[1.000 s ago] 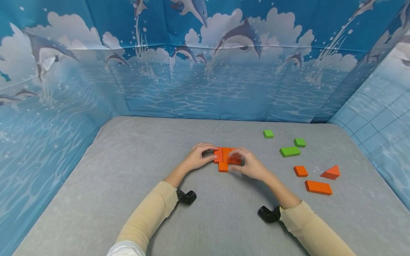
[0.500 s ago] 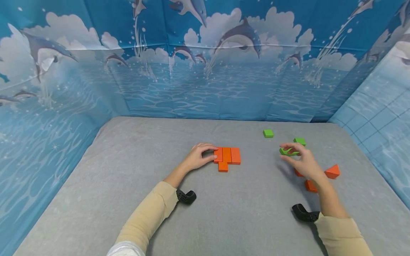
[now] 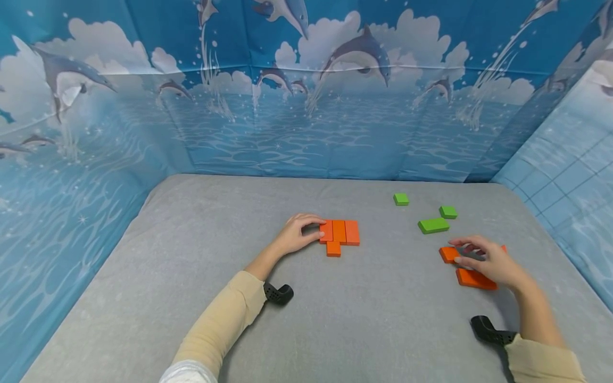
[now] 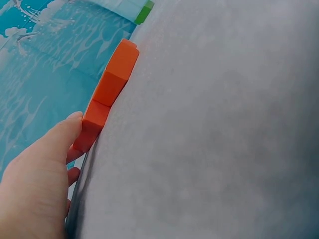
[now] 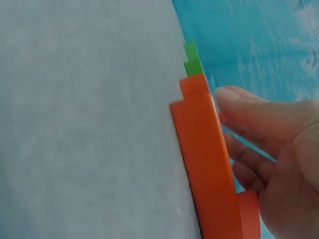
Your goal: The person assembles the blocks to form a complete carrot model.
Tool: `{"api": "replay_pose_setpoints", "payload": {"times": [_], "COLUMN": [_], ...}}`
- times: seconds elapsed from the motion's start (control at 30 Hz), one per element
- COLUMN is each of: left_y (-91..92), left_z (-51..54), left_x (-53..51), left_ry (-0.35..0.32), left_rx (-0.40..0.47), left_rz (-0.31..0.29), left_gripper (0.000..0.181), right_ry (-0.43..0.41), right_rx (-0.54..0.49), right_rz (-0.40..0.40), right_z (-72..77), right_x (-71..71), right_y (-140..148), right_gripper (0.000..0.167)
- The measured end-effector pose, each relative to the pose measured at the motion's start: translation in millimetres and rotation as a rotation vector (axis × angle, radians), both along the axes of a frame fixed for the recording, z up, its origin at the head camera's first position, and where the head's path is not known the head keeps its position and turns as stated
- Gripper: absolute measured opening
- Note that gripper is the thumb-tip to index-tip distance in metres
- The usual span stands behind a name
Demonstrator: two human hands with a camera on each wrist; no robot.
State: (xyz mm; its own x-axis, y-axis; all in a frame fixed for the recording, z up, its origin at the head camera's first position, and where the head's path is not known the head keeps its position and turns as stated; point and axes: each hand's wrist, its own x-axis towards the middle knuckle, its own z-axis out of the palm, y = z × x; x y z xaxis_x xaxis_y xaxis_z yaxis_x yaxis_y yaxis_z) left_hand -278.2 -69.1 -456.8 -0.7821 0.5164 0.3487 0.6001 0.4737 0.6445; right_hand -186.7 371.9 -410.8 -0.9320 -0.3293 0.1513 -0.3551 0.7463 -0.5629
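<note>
In the head view, several flat orange blocks (image 3: pixel 339 231) lie together on the grey cloth, with a small one (image 3: pixel 333 249) against their near side. My left hand (image 3: pixel 298 235) holds the leftmost orange block (image 3: pixel 326 231) between thumb and fingers; the left wrist view shows the thumb on that block (image 4: pixel 93 127). Over on the right, my right hand (image 3: pixel 490 260) hovers by a small orange square block (image 3: pixel 448 255), fingers loosely bent and nothing between them. A long orange block (image 3: pixel 474 279) lies under its near side. An orange triangular block (image 3: pixel 504 248) is mostly hidden behind this hand.
Farther back sit a long green block (image 3: pixel 433 226) and two small green blocks, one to its right (image 3: pixel 448 213) and another farther left (image 3: pixel 401 199). A dolphin-print curtain (image 3: pixel 306 133) stands along the table's back edge.
My right hand has left the orange group, passed over near the long green block, and come down to the loose orange blocks at right. The left hand has stayed in place.
</note>
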Motion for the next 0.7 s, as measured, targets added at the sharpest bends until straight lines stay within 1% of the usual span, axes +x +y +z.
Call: {"api": "replay_pose_setpoints", "payload": {"times": [0.1,0.27,0.37,0.57,0.7], "left_y": [-0.2,-0.3,-0.2,-0.3,-0.3], "left_z": [-0.1,1.2,1.8,2.0,2.5], "left_x": [-0.4,0.6,1.0,1.2,1.6], "left_ry": [-0.005,-0.017,-0.018,-0.017,-0.02], "left_rx": [-0.007,-0.011,-0.01,-0.013,-0.019], "left_rz": [0.002,0.001,-0.003,-0.002,0.003], "left_gripper": [0.032,0.032,0.033,0.033,0.033], "right_ry": [-0.001,-0.006,-0.005,-0.028,-0.013], "right_rx": [0.015,0.076,0.103,0.126,0.136], "right_rz": [0.01,0.011,0.003,-0.027,-0.039], "right_z": [-0.5,0.6,0.7,1.5,2.2], "right_x": [0.8,0.7,0.2,-1.5,-2.2], "right_y": [1.5,0.2,-1.0,-4.0,-7.1], "right_gripper": [0.029,0.029,0.029,0.029,0.029]}}
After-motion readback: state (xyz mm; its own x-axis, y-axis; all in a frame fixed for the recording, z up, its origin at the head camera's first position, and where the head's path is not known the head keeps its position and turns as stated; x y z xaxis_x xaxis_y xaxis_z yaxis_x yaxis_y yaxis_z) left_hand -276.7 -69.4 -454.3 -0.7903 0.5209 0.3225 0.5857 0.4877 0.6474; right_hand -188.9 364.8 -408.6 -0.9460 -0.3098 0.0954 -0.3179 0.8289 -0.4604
